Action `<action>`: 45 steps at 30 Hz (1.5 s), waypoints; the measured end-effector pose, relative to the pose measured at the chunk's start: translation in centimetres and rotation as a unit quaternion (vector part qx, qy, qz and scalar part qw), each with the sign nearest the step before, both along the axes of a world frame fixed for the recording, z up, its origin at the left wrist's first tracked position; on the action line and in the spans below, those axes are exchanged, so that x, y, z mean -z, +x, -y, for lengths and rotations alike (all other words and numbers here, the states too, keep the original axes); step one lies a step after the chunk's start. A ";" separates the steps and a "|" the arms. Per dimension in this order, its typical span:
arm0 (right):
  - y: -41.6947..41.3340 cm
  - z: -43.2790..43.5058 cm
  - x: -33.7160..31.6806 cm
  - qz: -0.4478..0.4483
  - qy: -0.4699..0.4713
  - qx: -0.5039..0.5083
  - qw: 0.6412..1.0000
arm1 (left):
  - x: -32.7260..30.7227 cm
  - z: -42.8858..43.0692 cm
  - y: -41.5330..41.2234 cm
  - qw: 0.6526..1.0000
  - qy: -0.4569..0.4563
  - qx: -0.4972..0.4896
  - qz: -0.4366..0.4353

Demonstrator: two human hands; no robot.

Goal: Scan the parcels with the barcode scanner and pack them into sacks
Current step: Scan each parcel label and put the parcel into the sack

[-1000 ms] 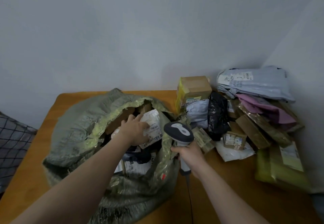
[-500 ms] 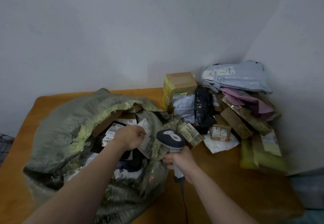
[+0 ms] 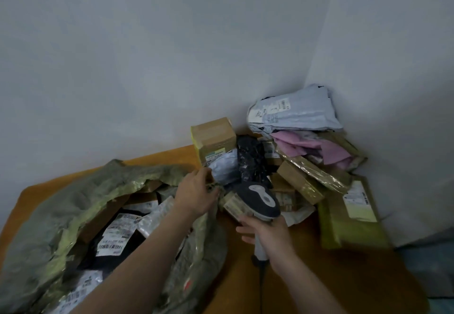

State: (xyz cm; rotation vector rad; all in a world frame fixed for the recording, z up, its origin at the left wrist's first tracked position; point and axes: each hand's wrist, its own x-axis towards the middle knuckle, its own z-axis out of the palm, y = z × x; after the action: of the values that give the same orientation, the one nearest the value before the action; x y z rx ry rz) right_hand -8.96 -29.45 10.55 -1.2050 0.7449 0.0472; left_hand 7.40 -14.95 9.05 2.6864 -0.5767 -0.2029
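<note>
I see an orange-brown desk (image 3: 307,279) standing in a corner of plain grey walls (image 3: 172,68). The green sack (image 3: 56,205) lies open on its left part, and loose parcels (image 3: 302,178) are piled in the corner. The right hand (image 3: 270,234) grips the barcode scanner (image 3: 260,200) between them. The left hand (image 3: 196,195) is at the sack's rim, but I cannot tell if its fingers hold it.

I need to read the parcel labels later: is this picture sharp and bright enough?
Head view: dim light, no glare; head view: blur smears the left hand and labels in the sack, unreadable; head view: barcode scanner in the right hand sharper, wall corner bowed by the wide lens.
</note>
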 end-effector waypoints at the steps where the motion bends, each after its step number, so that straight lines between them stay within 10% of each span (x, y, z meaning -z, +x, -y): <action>1: 0.3 0.8 -0.1 0.006 -0.007 -0.003 1.000 | -0.1 0.8 0.9 1.000 0.014 -0.010 0.013; 21: 5.2 7.3 2.7 0.042 0.015 -0.033 0.998 | -1.1 8.3 15.8 0.962 0.271 0.041 0.003; 35: 5.5 6.5 2.5 0.028 0.036 -0.021 0.999 | -5.0 5.8 12.7 0.988 0.032 -0.130 0.077; 45: 3.0 3.0 -2.1 0.043 0.044 -0.052 0.997 | -8.6 -1.2 3.0 0.883 -0.345 -0.317 -0.002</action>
State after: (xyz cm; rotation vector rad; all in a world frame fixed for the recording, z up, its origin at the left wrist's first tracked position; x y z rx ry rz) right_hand -5.97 -32.41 12.66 -1.1539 0.5989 0.1134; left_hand 10.37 -13.79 17.69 2.0217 0.2338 0.1590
